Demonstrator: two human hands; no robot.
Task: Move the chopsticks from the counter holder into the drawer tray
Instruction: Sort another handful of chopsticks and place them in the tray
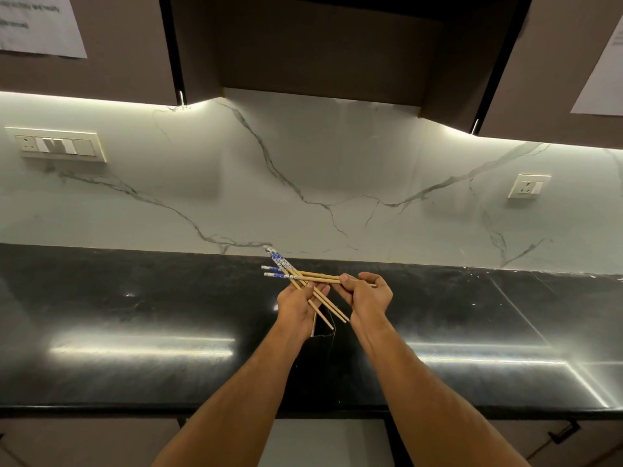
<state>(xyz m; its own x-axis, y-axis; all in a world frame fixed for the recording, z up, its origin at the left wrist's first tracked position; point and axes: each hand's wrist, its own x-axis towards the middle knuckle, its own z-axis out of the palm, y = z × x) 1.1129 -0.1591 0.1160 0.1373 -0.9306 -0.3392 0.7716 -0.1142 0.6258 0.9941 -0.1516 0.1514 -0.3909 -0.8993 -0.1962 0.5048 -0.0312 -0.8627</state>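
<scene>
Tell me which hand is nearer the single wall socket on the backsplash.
Right. The right hand holds chopsticks below and left of the single socket; the left hand, gripping other chopsticks, sits farther left of it.

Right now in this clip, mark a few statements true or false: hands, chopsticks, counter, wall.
1. Both hands hold chopsticks. True: the left hand and the right hand each grip some chopsticks.
2. The chopsticks lie flat on the counter. False: they are held above the counter.
3. The two bunches cross each other. True.
4. The chopsticks are plain wood from end to end. False: the far ends carry a blue and white pattern.
5. The counter is white. False: it is black and glossy; the wall behind it is white marble.
</scene>
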